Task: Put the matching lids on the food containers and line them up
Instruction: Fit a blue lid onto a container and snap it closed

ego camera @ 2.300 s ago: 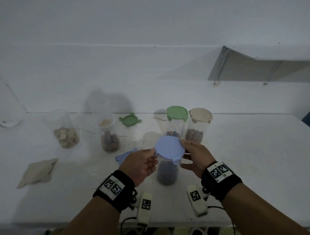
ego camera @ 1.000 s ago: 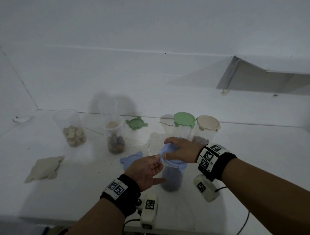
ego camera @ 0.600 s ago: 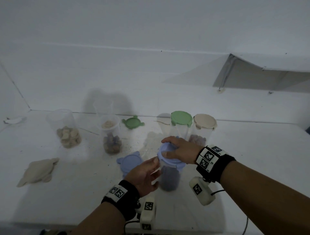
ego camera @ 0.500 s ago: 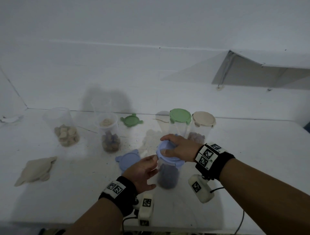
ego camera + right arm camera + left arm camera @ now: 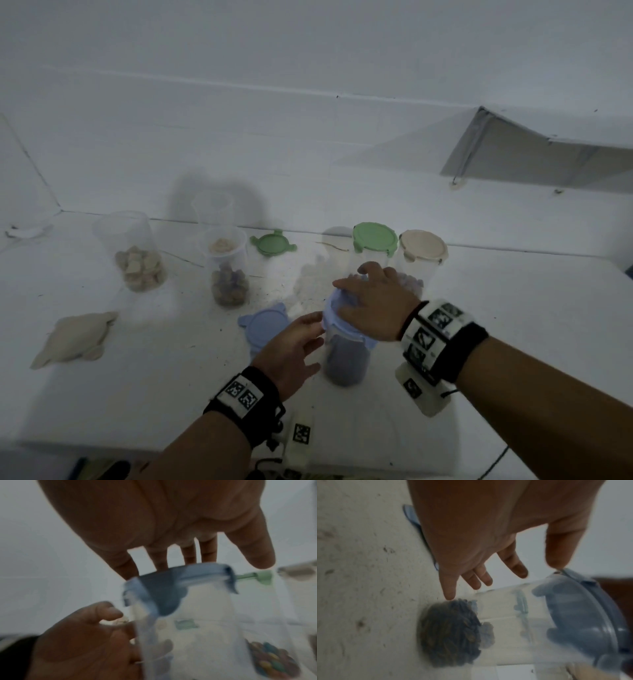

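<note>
The head view looks down from above across the white table, while both close wrist views share the clear blue-lidded seed container from opposite sides.

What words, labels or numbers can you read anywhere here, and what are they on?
No readable words or numbers.
Wristbands: black-and-white square code markers only, no letters.
Wrist camera: one more code marker, no text.
Jar: a small greenish label shows through the clear wall, too blurred to read.
Lids: plain.

Spare lid lies left of lidded container.
</note>
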A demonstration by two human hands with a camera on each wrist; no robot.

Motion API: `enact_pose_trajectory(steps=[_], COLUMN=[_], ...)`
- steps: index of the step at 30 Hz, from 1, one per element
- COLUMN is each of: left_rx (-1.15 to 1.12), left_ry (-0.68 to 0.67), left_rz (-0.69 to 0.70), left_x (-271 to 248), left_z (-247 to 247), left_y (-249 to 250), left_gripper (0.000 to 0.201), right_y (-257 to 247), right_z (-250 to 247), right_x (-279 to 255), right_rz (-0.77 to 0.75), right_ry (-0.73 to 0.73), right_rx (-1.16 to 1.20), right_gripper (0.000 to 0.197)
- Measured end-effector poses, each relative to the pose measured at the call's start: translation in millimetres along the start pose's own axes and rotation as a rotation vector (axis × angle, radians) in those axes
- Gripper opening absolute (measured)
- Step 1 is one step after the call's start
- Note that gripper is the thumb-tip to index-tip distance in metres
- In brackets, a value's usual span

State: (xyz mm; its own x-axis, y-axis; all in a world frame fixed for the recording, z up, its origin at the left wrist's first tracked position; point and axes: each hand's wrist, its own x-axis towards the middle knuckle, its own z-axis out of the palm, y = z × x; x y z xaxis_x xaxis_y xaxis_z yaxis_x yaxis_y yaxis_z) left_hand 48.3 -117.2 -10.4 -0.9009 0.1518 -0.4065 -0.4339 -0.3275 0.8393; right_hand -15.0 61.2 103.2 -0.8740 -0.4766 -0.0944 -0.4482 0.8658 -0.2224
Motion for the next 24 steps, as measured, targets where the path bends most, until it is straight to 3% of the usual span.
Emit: enact_pose_trajectory(steps=[2, 5, 7, 9, 13, 15, 18, 20, 22, 24], left_rx=[0.077, 0.376, 0.536, 0.553, 0.609, 0.554, 0.507, 0.539, 0.541, 0.543], left_ry=[-0.028, -0.064, -0.08, -0.034, 0.132, 0.149, 0.164, 0.2, 0.181, 0.107], left_rz=[0.129, 0.325, 0.436, 0.499, 0.513, 0.55, 0.574, 0.553, 0.568, 0.516], left_x=[9, 12, 14, 20, 22, 20, 16, 13, 15, 16], left_z=[-7, 3, 19, 26, 29, 34, 40, 44, 41, 29], left_y=[-9, -10, -7, -13, -29, -34, -37, -37, -39, -33], left_gripper=[0.039, 0.07, 0.066, 0.067, 0.091, 0.089, 0.069, 0.073, 0.072, 0.065], right_y=[-17, -25, -17, -8, -2, 1, 1, 0, 5, 12], right_z=[6, 25, 33, 36, 41, 42, 48, 53, 60, 53], right_x=[-18, -33, -28, -26, -37, -40, -40, -39, -41, -49], right_rz=[-0.094, -0.21, -0.202, -0.212, -0.276, -0.325, -0.324, -0.297, -0.306, -0.329], right_ry=[0.148, 0.165, 0.212, 0.292, 0.28, 0.284, 0.381, 0.361, 0.407, 0.433], right_rx=[-0.074, -0.149, -0.179, -0.124, -0.203, -0.196, -0.198, -0.159, -0.03, 0.271], right_gripper=[0.069, 0.061, 0.048, 0.036, 0.05, 0.048, 0.041, 0.039, 0.039, 0.042])
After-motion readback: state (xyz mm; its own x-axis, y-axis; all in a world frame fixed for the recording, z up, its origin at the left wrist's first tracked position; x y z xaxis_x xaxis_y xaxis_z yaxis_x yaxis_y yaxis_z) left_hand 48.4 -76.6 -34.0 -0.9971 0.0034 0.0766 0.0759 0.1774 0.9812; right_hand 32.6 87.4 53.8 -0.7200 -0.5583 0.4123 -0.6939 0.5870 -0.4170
